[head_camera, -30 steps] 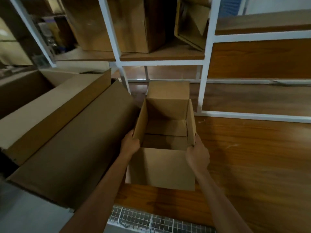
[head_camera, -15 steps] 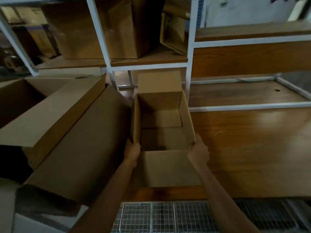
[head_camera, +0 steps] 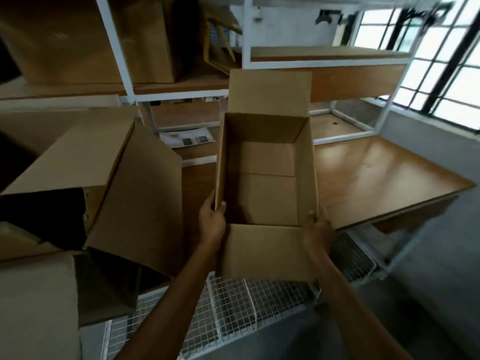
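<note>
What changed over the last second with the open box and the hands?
The open cardboard box came toward the person: its near flap, earlier over the wooden table, now hangs past the edge above the wire mesh. Nothing taken or released: left hand and right hand still grip its side walls; the box stays empty.

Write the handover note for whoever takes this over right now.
Left hand: grips the small cardboard box by its left wall, thumb inside.
Right hand: grips its near right corner; blurred.
Box: at the wooden table near edge, beside the large carton; lifted or resting, cannot tell.
Done: box formed, top flaps open, empty.
Left: probably fill it, close the flaps.
</note>
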{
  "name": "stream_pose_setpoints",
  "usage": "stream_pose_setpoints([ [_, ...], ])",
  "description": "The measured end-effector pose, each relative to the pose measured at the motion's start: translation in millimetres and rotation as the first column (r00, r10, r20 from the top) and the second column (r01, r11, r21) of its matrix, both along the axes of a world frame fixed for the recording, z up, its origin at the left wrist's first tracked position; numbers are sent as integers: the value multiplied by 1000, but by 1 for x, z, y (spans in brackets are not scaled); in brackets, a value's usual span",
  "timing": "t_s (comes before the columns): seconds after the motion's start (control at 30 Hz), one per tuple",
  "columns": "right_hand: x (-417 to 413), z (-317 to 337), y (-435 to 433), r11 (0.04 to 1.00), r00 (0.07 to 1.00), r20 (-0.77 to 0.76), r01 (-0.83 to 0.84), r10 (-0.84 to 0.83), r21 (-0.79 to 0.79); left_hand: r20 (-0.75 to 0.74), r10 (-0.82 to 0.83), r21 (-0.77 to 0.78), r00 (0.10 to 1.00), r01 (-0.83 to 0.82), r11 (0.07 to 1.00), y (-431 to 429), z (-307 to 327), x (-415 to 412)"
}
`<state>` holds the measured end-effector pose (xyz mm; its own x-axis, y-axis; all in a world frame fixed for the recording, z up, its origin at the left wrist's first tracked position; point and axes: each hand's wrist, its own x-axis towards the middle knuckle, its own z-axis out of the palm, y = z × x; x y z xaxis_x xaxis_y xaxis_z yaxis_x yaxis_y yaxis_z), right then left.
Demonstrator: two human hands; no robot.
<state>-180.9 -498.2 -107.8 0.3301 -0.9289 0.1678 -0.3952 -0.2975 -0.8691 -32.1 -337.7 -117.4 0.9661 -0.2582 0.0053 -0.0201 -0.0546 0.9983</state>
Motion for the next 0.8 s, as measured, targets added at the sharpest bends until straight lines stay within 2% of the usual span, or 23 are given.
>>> stream_pose_setpoints([
  [0.1,-27,22,19,998,993,113,35,-30,-49,164,4,8,986,-5,1000,15,32,-23],
  [0.3,-87,68,74,986,969,249,50,-8,-161,380,-13,4,925,12,1000,68,96,-70],
  [0.47,-109,110,123,977,889,457,104,-7,-188,536,-16,-57,844,54,997,120,163,-94],
  [0.67,-97,171,173,972,831,548,41,96,-233,675,77,-26,734,-80,996,187,232,-105],
  [0.8,-64,201,215,963,798,564,-72,212,-260,724,157,7,672,-234,972,246,266,-90],
])
